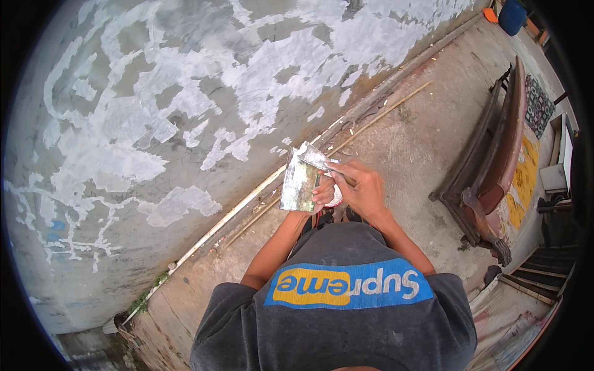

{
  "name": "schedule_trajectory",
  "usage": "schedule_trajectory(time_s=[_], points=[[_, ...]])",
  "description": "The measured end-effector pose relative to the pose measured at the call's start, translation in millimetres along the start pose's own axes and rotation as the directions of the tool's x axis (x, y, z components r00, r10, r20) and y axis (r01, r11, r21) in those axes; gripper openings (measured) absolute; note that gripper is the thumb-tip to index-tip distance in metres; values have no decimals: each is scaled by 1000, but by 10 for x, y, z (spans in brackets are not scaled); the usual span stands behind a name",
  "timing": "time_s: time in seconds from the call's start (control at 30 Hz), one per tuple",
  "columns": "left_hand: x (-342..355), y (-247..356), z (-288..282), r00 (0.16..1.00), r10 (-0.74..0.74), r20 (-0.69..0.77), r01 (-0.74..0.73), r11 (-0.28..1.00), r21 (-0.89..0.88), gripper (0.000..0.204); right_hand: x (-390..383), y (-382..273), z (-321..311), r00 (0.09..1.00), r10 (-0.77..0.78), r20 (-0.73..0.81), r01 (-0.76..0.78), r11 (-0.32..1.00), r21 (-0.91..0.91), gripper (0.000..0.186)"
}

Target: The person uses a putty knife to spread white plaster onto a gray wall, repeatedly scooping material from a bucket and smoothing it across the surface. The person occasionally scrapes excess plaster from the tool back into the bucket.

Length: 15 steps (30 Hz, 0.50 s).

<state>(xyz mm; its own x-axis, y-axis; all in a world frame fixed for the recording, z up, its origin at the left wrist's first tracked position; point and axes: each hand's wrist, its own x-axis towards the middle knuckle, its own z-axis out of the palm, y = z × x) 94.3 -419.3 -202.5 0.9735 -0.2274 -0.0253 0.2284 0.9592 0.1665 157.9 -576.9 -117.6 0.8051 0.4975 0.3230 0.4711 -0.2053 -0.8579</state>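
Observation:
My left hand (pixel 323 191) is closed around a wide, flat metal putty blade (pixel 297 190) smeared with white paste. A narrower putty knife (pixel 314 157) is gripped in my right hand (pixel 364 190), its blade lying over the top edge of the wide one. White paste clings to the tip of the narrower knife. Beside the left fingers shows a small patch of something white and red (pixel 336 198), mostly hidden by my hands. Both tools are in front of my chest, a little away from the grey wall (pixel 247 179), which carries many irregular white patches.
Along the wall's foot run a pale pipe (pixel 232 214) and a thin bamboo pole (pixel 387 114) on the concrete floor (pixel 427 142). To the right stands a brown wooden bench (pixel 495 161) with carved ends. A blue barrel (pixel 512 17) is at the far right.

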Motion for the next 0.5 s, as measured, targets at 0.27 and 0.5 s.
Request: schedule_trajectory(time_s=[0.27,0.5], points=[[22,-31,50,997,-81,14,82,987,-136,38,134,-31,-37,992,-108,-72,109,994,1,32],[20,82,129,962,-245,119,272,878,-394,38,264,269,-384,949,-208,236,244,960,-135,34]])
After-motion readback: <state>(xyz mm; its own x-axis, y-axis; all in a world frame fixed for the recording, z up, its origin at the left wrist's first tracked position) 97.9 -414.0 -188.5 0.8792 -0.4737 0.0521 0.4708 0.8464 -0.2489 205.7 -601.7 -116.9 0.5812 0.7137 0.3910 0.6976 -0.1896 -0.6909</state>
